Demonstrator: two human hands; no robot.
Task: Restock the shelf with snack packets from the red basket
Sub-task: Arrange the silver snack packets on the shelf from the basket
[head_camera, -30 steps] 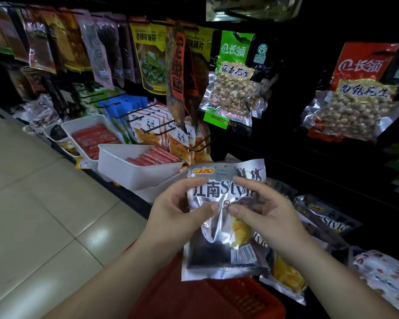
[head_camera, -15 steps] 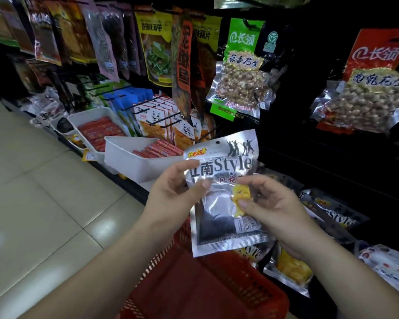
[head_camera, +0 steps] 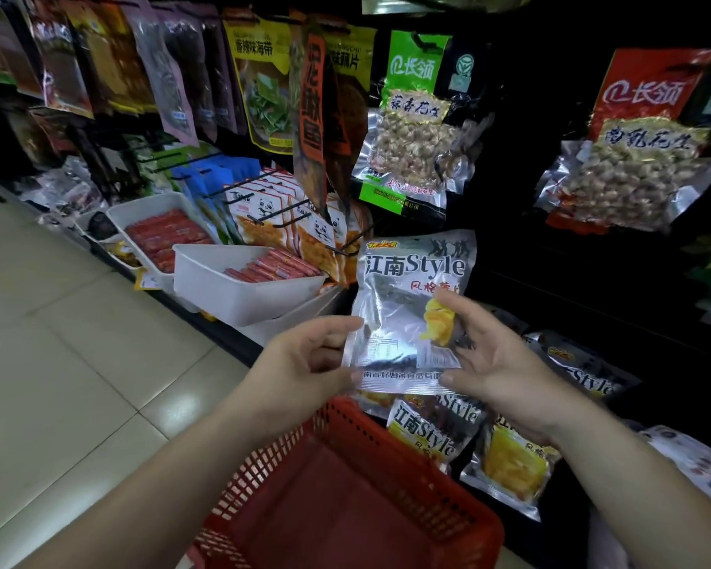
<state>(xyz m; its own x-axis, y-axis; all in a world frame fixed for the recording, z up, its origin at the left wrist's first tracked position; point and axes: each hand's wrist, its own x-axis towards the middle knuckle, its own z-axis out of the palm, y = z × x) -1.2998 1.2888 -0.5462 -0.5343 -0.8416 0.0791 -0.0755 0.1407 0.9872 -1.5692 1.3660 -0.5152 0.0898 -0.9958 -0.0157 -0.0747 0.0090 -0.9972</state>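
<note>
- The right hand is gripping the silver snack packet at its lower right part, with the thumb on the bottom edge and the fingers over the right edge.
- The left hand is curving loosely against the packet's left edge. Whether it is pinching or only steadying cannot be told from this view.
- The packet is standing upright between both hands, long axis vertical and printed face toward the camera, above the far rim of the red basket.
- The matching packets are lying overlapped just below the held packet and to its right.
- The right hand is sitting nearer that row, so placement is probably calling for a short downward move led by the right hand.
</note>
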